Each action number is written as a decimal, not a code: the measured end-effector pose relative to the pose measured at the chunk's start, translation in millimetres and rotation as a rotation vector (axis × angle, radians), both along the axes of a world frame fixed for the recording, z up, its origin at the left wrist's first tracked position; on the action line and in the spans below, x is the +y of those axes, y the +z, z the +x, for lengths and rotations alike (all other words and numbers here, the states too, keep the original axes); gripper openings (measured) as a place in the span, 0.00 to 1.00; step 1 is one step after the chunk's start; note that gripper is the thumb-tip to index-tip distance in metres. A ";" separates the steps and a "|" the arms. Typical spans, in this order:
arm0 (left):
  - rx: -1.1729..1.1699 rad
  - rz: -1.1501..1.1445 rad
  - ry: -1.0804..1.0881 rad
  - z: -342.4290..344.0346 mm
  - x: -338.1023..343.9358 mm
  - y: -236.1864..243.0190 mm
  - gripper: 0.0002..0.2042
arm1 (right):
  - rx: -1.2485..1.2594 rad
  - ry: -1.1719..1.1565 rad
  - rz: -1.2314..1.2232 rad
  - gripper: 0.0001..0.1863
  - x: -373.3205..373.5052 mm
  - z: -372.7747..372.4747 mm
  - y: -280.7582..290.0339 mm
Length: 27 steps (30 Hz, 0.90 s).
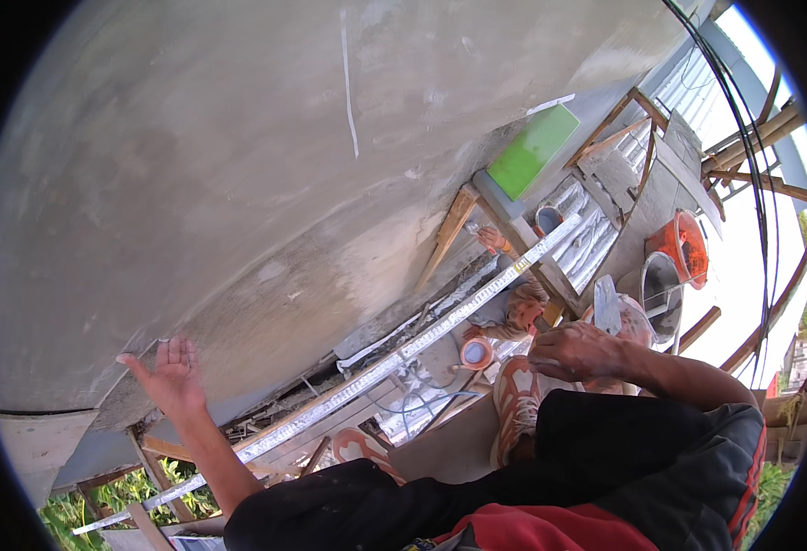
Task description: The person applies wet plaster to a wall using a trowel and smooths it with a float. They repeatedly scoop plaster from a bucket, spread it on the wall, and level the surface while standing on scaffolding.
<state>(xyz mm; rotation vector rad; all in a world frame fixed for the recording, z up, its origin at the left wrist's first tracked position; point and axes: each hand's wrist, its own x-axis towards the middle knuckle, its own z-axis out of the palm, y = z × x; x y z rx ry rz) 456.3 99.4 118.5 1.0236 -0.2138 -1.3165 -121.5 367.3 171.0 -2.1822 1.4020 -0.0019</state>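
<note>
My left hand [176, 378] is held out with its fingers spread and its palm showing, close to the lower edge of the grey plastered wall [192, 174]. Nothing lies in it, and whether it touches the wall is hard to judge. At the right, my right hand [571, 351] is closed around the handle of a trowel [607, 307]. The trowel's grey-smeared blade points up and away, beside several buckets. Past that hand, a light bucket [636, 321] is partly hidden by it.
Below, a co-worker [525, 308] reaches toward the wall, near a small orange pail [475, 353]. A long, mortar-spattered straightedge [459, 312] runs diagonally across. An orange bucket [693, 248] and a grey-lined bucket [662, 298] stand right. Black cables [752, 138] hang there; a green panel [534, 151] is farther off.
</note>
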 end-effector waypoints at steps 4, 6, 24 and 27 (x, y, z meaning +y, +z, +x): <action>0.007 0.011 0.000 -0.1 -2.3 -2.3 0.71 | 0.038 0.006 0.019 0.11 1.3 0.1 1.2; -0.015 0.019 0.011 0.7 -2.4 -4.8 0.70 | 0.056 0.002 0.035 0.12 2.1 0.4 2.0; -0.052 -0.015 -0.002 -3.3 1.0 2.8 0.68 | 0.036 -0.004 0.042 0.12 1.3 -6.5 -8.7; -0.056 -0.010 0.012 -5.9 1.0 3.4 0.68 | 0.041 -0.020 0.047 0.12 1.7 -5.3 -6.9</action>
